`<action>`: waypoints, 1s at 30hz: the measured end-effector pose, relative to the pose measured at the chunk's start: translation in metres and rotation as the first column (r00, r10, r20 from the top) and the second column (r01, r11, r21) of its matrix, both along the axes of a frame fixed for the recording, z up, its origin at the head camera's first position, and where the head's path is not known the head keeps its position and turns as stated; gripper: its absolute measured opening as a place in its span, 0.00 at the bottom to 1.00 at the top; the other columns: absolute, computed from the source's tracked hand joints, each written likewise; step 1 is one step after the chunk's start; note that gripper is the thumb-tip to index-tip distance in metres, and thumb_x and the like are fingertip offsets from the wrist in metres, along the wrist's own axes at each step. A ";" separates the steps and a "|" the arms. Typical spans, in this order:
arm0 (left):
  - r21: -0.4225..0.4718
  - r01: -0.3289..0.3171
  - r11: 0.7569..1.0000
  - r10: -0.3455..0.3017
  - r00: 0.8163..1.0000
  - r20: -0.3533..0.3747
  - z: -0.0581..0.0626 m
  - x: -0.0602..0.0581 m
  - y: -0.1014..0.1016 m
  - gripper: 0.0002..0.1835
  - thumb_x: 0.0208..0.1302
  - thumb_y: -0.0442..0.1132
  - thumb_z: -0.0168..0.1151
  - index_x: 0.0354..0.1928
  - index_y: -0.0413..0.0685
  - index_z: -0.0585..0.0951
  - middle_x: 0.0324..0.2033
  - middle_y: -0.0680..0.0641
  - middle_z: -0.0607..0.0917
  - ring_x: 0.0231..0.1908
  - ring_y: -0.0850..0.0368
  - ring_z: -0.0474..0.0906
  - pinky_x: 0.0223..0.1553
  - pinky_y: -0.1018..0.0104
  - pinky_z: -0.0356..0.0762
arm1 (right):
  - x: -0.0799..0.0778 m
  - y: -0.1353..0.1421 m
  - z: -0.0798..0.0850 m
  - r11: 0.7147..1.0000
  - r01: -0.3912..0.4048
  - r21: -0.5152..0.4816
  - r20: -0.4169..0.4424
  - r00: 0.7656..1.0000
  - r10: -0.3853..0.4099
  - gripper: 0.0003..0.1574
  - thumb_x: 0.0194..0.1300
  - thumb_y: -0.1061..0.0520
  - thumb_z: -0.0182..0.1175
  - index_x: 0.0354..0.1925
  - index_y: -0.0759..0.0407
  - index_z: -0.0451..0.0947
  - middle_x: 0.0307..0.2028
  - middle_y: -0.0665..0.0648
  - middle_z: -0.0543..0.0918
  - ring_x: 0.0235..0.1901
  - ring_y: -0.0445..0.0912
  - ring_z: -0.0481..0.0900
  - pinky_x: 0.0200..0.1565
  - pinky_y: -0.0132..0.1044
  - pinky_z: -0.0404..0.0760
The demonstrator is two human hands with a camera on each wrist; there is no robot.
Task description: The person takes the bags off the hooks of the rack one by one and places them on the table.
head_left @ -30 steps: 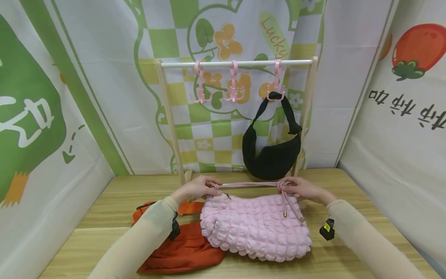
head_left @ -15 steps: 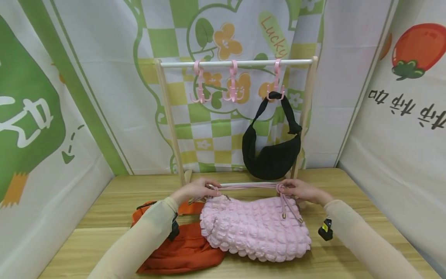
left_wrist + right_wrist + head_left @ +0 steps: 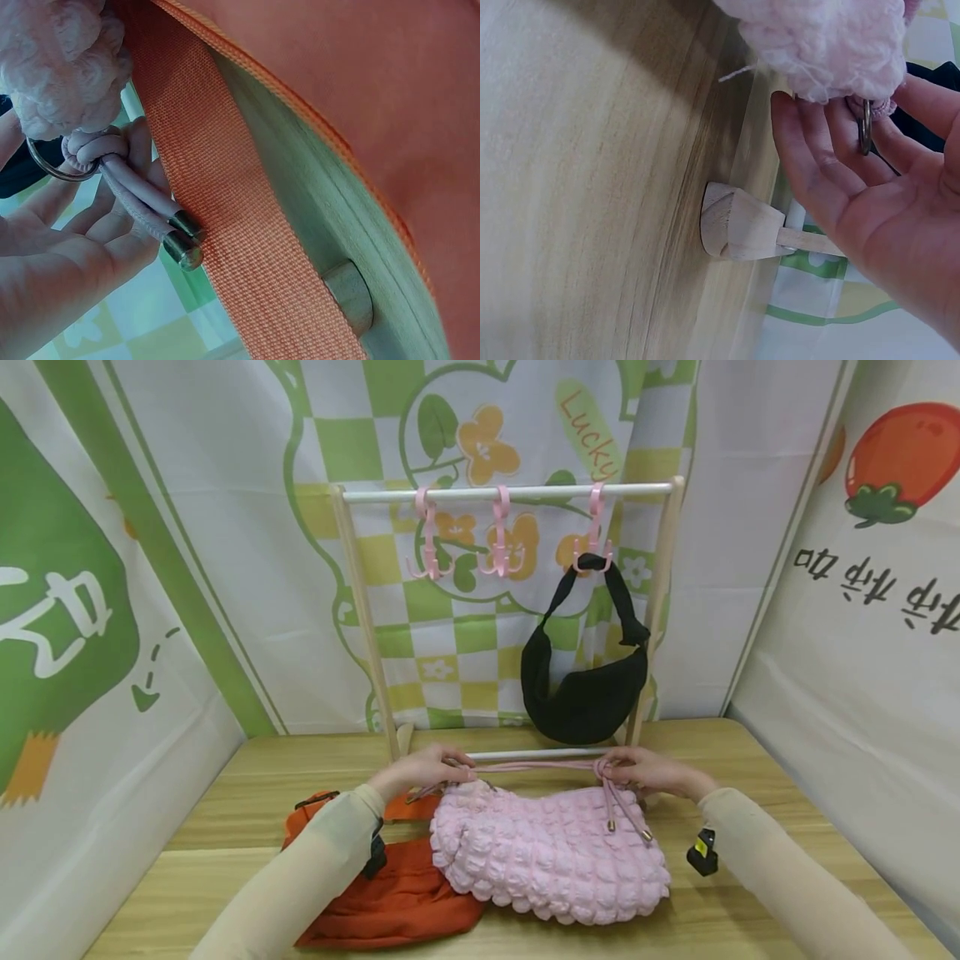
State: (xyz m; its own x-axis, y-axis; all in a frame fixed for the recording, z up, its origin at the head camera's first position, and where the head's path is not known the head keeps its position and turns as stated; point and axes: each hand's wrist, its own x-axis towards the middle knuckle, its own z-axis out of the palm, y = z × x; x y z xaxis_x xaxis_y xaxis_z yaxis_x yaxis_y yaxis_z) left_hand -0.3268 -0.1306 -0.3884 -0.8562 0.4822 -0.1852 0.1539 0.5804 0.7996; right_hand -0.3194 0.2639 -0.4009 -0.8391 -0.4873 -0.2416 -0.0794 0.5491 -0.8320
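A pink puffy handbag stands on the table at the centre of the head view, its thin cord strap running along the top. My left hand pinches the strap's left end; in the left wrist view a knot with metal-tipped cord ends and a ring show beside the fingers. On the other side, my right hand pinches the strap by its right knot, where two cord ends hang down. A metal ring lies against the right fingers. An orange fabric bag lies partly under my left forearm and the pink handbag.
Behind stands a wooden rack with a white bar and pink hooks. A black shoulder bag hangs from the right hook. The rack's lower rail and wooden foot are close beyond my hands. Printed cloth walls surround the table.
Both hands have lowered slightly, and the strap now sits below the rack's lower rail in the head view, with a slight sag. Both hands keep their hold; the pink handbag stays almost in place.
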 end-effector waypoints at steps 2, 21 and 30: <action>-0.009 -0.004 1.000 0.004 1.000 0.008 -0.001 -0.001 0.000 0.24 0.62 0.49 0.62 0.57 0.43 0.78 0.50 0.44 0.81 0.37 0.60 0.74 0.39 0.65 0.75 | 0.000 0.000 -0.001 1.000 -0.006 0.007 0.005 1.000 0.006 0.24 0.71 0.51 0.52 0.57 0.64 0.69 0.39 0.55 0.74 0.32 0.42 0.69 0.28 0.33 0.72; -0.019 -0.096 0.995 0.097 0.991 0.097 -0.006 0.002 0.000 0.22 0.62 0.46 0.62 0.54 0.41 0.79 0.44 0.45 0.81 0.40 0.57 0.76 0.40 0.61 0.78 | 0.000 0.005 -0.006 0.999 -0.022 0.034 0.052 0.998 0.021 0.26 0.72 0.51 0.51 0.58 0.70 0.70 0.28 0.52 0.72 0.23 0.40 0.65 0.29 0.34 0.76; 0.044 -0.119 0.992 0.113 0.986 0.122 -0.008 0.004 -0.002 0.18 0.64 0.42 0.61 0.52 0.39 0.80 0.41 0.45 0.82 0.36 0.59 0.78 0.41 0.62 0.80 | 0.001 0.006 -0.007 0.998 -0.066 0.009 0.057 0.996 0.066 0.22 0.72 0.53 0.50 0.52 0.71 0.73 0.18 0.49 0.65 0.19 0.39 0.61 0.25 0.32 0.71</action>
State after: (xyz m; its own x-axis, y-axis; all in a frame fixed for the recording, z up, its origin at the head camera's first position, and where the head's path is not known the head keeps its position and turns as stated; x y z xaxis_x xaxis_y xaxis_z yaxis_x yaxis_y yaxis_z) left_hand -0.3230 -0.1328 -0.3965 -0.8803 0.3920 -0.2673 -0.0106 0.5470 0.8371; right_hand -0.3180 0.2696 -0.4076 -0.7901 -0.5384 -0.2930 -0.0689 0.5531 -0.8303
